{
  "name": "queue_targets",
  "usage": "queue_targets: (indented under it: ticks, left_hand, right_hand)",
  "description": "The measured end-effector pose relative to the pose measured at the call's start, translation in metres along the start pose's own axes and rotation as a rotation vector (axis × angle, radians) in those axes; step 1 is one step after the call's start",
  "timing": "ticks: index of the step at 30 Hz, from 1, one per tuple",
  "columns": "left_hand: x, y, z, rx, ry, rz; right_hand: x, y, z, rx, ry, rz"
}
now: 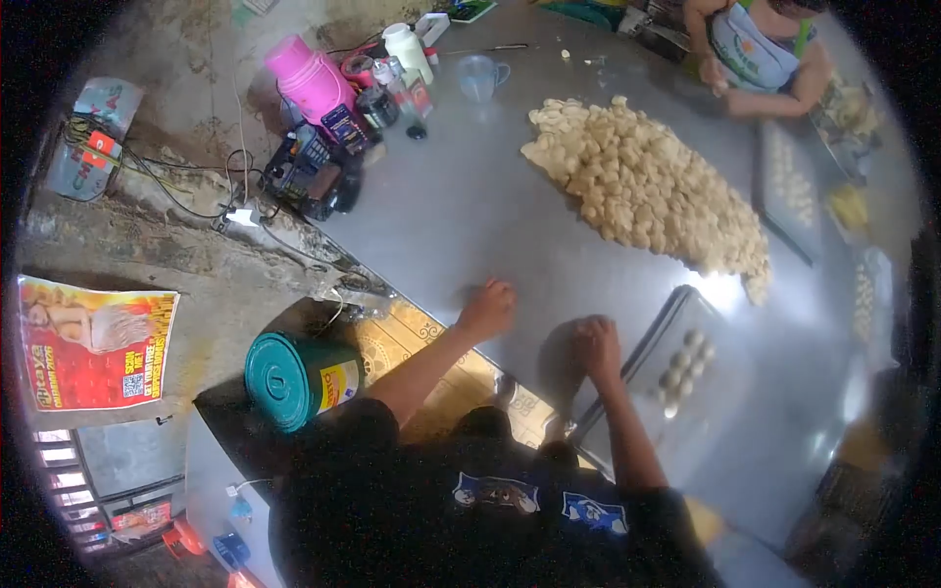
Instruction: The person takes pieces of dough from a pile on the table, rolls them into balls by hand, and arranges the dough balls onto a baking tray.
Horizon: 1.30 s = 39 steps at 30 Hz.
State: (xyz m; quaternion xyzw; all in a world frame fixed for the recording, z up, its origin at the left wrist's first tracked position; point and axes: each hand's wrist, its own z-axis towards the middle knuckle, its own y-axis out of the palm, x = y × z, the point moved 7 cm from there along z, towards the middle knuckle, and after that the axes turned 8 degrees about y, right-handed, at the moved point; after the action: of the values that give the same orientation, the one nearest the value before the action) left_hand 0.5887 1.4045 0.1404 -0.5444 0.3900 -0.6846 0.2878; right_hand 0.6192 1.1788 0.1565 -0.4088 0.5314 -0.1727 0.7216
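My left hand rests on the metal table near its front edge, with the fingers curled in. To its right, my right hand is also closed with its knuckles up, just left of a baking tray. Whatever lies under either palm is hidden. Several pale round dough balls sit in rows on that tray. Beyond my hands spreads a large heap of cut dough pieces, out of touch with either hand.
A pink jug, a white bottle and a clear mug stand at the back left. Another person is at the far right side, near a second tray. A green-lidded bucket stands below the table's left edge.
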Motion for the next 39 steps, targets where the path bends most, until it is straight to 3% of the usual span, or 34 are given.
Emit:
queue_targets:
  ticks: [1,2,3,6,9,14,15,16,17,18,20,22,24,26,28,30,32,35,39]
  left_hand:
    - [0.006,0.004,0.004,0.002,0.007,0.001]
    - [0.027,-0.013,0.010,0.136,0.011,-0.021]
    - [0.044,-0.023,0.012,0.267,0.014,-0.043]
    - [0.067,-0.016,0.016,0.365,0.053,-0.088]
    - [0.066,0.008,0.016,0.203,0.026,0.023]
    - [0.073,0.024,0.020,0.340,-0.012,0.029]
    - [0.055,0.039,0.017,0.330,-0.100,0.002]
    - [0.065,0.041,0.025,0.126,-0.188,0.044]
    - [0.065,0.052,0.030,0.062,-0.140,0.146]
    - [0.079,0.040,0.033,0.310,-0.203,-0.005]
    - [0.135,0.045,0.046,0.195,-0.214,-0.138]
    - [0.187,0.056,0.045,0.286,0.007,-0.266]
    - [0.239,0.091,0.038,0.106,-0.062,-0.382]
    - [0.294,0.088,0.036,0.160,0.343,-0.052]
    - [0.322,0.083,0.033,0.163,0.330,-0.019]
    - [0.326,0.088,0.029,0.169,0.321,0.018]
    - [0.316,0.120,0.021,0.022,0.369,0.154]
    - [0.313,0.127,0.021,0.046,0.328,0.093]
    - [0.314,0.114,0.041,0.129,0.243,-0.009]
  right_hand:
    - [0.004,-0.009,-0.007,0.032,0.066,0.152]
    - [0.010,-0.018,-0.017,0.058,0.133,0.304]
    - [0.009,-0.027,-0.028,0.057,0.136,0.303]
    - [0.011,-0.074,-0.066,0.174,0.220,0.356]
    - [0.026,-0.113,-0.111,0.200,0.222,0.325]
    - [0.087,-0.162,-0.174,0.392,0.436,0.448]
    - [0.085,-0.175,-0.179,0.452,0.256,0.164]
    - [0.092,-0.185,-0.185,0.442,0.355,0.272]
    - [0.095,-0.190,-0.189,0.449,0.450,0.382]
    - [0.104,-0.192,-0.195,0.455,0.447,0.347]
    - [0.114,-0.192,-0.207,0.451,0.447,0.369]
    - [0.117,-0.187,-0.209,0.458,0.458,0.434]
    - [0.116,-0.180,-0.210,0.408,0.392,0.347]
    - [0.112,-0.176,-0.208,0.388,0.463,0.409]
    - [0.101,-0.177,-0.204,0.406,0.363,0.343]
    - [0.109,-0.158,-0.204,0.360,0.369,0.380]
    - [0.121,-0.137,-0.205,0.315,0.371,0.418]
    - [0.134,-0.127,-0.197,0.274,0.345,0.336]
    - [0.154,-0.130,-0.188,0.318,0.486,0.400]
